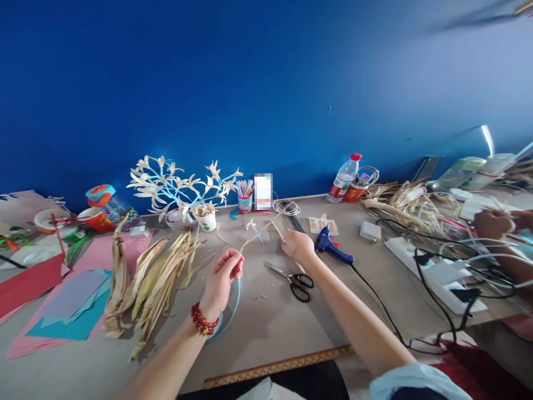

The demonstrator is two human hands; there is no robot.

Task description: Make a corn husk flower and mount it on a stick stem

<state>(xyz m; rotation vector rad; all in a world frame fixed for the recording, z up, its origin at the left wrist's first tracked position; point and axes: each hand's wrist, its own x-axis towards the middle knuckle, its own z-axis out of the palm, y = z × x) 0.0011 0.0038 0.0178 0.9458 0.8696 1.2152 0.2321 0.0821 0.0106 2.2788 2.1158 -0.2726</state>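
My left hand point(227, 268), a red bead bracelet at its wrist, is closed in a pinch on a thin pale-green strip point(256, 235). The strip runs up to the far tip of a slim pale stick point(277, 229). My right hand point(298, 245) is closed around that stick, whose near end shows below the palm. A light-blue strip point(238, 303) curves down below my left hand; whether the fingers also hold it is hidden. Black-handled scissors point(291, 281) lie just below my right hand, and a blue glue gun point(333, 247) rests to its right.
Dried corn husks point(160, 278) and coloured paper point(75, 300) lie left. Behind stand husk flowers in a white cup point(206, 221), a pen cup point(245, 201), a phone point(263, 193) and a bottle point(345, 179). A power strip point(433, 278), cables and another person's hand point(493, 223) are right.
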